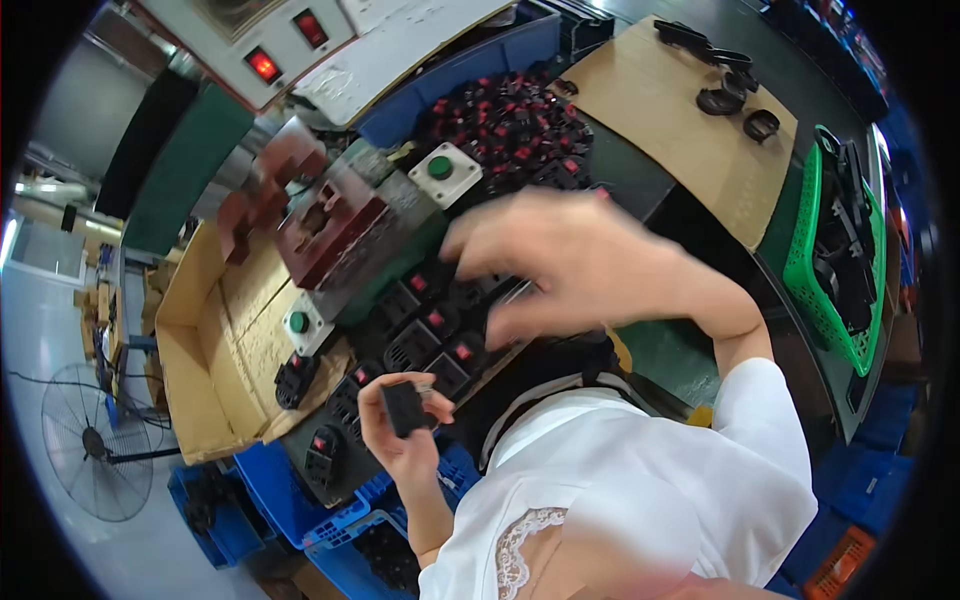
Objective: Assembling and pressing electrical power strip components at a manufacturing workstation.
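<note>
My left hand [408, 432] is closed around a small black rectangular plastic piece [403, 409], which it holds up near the table's front edge. Blurred by motion, my right hand [565, 260] hovers over the table with thumb and fingers curved apart; nothing shows clearly between them. Below and left of it lie rows of black plastic housings [412, 345] with red rocker switches. Another such housing [322, 455] sits left of my left hand. Behind the rows stands a dark red clamping fixture [330, 230], flanked by a green push button [440, 167] and a second green button [299, 321].
A blue bin [465, 65] at the back is heaped with black and red parts. Black pieces lie on a cardboard sheet [735, 205]; a green basket [858, 345] of black parts stands far right. An open cardboard box [190, 350] is left, a fan [95, 442] beyond.
</note>
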A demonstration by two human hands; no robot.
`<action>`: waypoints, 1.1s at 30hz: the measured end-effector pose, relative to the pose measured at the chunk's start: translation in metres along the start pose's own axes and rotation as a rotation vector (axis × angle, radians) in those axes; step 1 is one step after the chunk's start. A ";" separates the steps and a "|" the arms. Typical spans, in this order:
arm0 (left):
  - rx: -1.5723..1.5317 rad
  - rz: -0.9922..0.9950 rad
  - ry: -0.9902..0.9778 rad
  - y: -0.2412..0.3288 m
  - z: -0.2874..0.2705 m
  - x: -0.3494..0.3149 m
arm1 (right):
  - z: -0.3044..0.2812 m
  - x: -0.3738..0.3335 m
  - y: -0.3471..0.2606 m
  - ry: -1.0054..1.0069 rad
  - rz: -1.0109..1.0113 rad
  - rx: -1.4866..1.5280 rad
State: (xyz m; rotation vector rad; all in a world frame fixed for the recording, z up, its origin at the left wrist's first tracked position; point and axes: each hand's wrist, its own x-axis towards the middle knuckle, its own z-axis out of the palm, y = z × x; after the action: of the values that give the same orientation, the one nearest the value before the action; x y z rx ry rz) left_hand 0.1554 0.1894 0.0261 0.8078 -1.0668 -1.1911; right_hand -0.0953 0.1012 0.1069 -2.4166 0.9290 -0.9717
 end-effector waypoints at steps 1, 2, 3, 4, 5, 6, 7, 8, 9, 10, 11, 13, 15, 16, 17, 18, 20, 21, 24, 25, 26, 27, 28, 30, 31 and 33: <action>0.061 0.022 0.015 -0.003 -0.007 -0.001 | -0.012 -0.006 0.029 0.204 0.032 -0.222; 0.070 0.009 0.038 -0.004 -0.013 -0.001 | -0.031 -0.014 0.060 0.338 0.171 -0.352; 0.081 -0.007 0.056 -0.003 -0.017 -0.001 | -0.057 -0.028 0.098 0.406 0.247 -0.364; 0.100 0.002 0.060 -0.004 -0.022 -0.001 | -0.087 -0.060 0.165 0.549 0.156 -0.299; 0.130 0.037 0.116 -0.003 -0.021 -0.002 | -0.118 -0.090 0.215 0.573 0.436 -0.620; 0.137 0.088 0.144 -0.001 -0.021 -0.008 | -0.149 -0.130 0.232 0.611 0.582 -0.816; 0.137 0.118 0.005 0.000 -0.032 -0.008 | -0.170 -0.158 0.256 0.622 0.727 -0.985; 0.134 0.141 0.049 -0.002 -0.042 -0.009 | -0.185 -0.179 0.280 0.581 0.853 -0.993; 0.122 0.162 0.094 -0.004 -0.050 -0.009 | -0.194 -0.189 0.290 0.536 0.978 -1.005; -0.007 0.148 0.085 0.001 -0.046 -0.012 | -0.186 -0.179 0.293 0.528 0.968 -0.992; 0.001 0.152 0.098 0.001 -0.048 -0.013 | -0.177 -0.171 0.294 0.389 1.174 -1.029; -0.279 0.124 0.135 0.000 -0.051 -0.018 | -0.160 -0.156 0.294 0.214 1.354 -1.092; -0.181 0.101 0.455 0.000 -0.039 -0.015 | -0.146 -0.145 0.286 0.197 1.351 -1.050; -0.213 0.081 0.482 0.001 -0.037 -0.016 | -0.144 -0.144 0.281 0.192 1.376 -1.014; -0.101 0.046 0.419 0.001 -0.049 -0.020 | -0.147 -0.145 0.279 0.198 1.418 -0.913; -0.070 0.055 0.410 0.003 -0.051 -0.022 | -0.148 -0.148 0.275 0.168 1.384 -0.881; -0.001 0.076 0.327 0.005 -0.059 -0.022 | -0.142 -0.155 0.267 0.181 1.292 -0.884; 0.021 0.086 0.330 0.009 -0.057 -0.023 | -0.138 -0.160 0.264 0.225 1.233 -0.915; 0.051 0.102 0.318 0.018 -0.053 -0.024 | -0.143 -0.189 0.277 0.217 1.131 -0.952; 0.042 0.109 0.313 0.018 -0.054 -0.025 | -0.141 -0.194 0.277 0.240 1.095 -0.935; 0.020 0.113 0.313 0.017 -0.053 -0.027 | -0.139 -0.199 0.277 0.260 1.076 -0.916; -0.007 0.119 0.310 0.015 -0.052 -0.028 | -0.138 -0.198 0.269 0.279 1.059 -0.898; -0.035 0.123 0.301 0.012 -0.051 -0.027 | -0.137 -0.192 0.256 0.272 1.049 -0.894; -0.040 0.119 0.270 0.010 -0.047 -0.026 | -0.137 -0.181 0.232 0.270 1.212 -0.805; -0.028 0.111 0.267 0.009 -0.047 -0.025 | -0.139 -0.187 0.233 0.365 1.158 -0.745; -0.042 0.113 0.252 0.009 -0.048 -0.024 | -0.165 -0.206 0.248 0.411 1.148 -0.623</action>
State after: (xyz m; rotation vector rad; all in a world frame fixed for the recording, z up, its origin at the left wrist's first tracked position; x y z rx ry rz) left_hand 0.2027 0.2125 0.0141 0.8303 -0.8657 -0.9847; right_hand -0.4336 0.0525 -0.0117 -1.4856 2.6260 -0.7333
